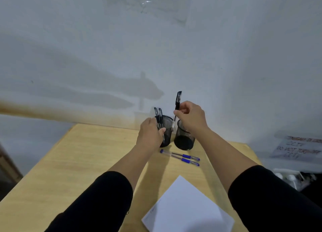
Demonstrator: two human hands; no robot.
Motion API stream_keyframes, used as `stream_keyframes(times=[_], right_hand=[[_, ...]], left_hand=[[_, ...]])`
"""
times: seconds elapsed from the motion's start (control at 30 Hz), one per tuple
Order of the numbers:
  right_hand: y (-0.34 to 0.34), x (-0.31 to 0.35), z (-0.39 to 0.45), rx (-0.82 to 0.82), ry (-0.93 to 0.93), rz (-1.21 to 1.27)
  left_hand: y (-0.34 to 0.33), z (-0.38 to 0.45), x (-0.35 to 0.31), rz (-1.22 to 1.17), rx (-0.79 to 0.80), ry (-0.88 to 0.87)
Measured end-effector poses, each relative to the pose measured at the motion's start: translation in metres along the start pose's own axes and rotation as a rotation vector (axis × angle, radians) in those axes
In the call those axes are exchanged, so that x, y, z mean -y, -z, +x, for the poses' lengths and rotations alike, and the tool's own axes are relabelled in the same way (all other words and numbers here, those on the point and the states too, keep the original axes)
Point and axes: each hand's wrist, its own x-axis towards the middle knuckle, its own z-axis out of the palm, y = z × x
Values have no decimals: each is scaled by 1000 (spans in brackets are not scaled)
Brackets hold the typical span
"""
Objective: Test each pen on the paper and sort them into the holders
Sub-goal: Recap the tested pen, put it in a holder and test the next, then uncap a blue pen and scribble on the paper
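Two black mesh holders stand at the far side of the wooden table. My left hand (151, 132) grips the left holder (167, 127), which has two black pens (158, 115) standing in it. My right hand (190, 116) pinches a capped black pen (177, 106) upright, its lower end between the two holders, just above the rim of the right holder (183, 141), whose inside looks dark. Two blue pens (183, 157) lie side by side on the table just in front of the holders. A white sheet of paper (188, 207) lies close to me.
The table (78, 162) is pushed against a white wall. To the right, off the table, a printed sign (299, 148) and white fittings (289, 177) sit low by the wall. A dark frame edge shows at the far left.
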Motion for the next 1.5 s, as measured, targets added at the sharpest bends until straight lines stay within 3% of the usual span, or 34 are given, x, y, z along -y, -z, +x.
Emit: stream_keyframes(times=[0.5, 0.83, 1.0, 1.5], right_hand=[[-44, -38, 37, 144, -59, -168], [-3, -49, -11, 151, 113, -491], [10, -76, -47, 159, 111, -538], [-2, -152, -94, 242, 35, -565]], left_hand=[[-24, 34, 18, 98, 21, -60], [-13, 12, 4, 189, 27, -115], [-20, -15, -5, 317, 37, -281], [-95, -42, 5, 503, 309, -486]])
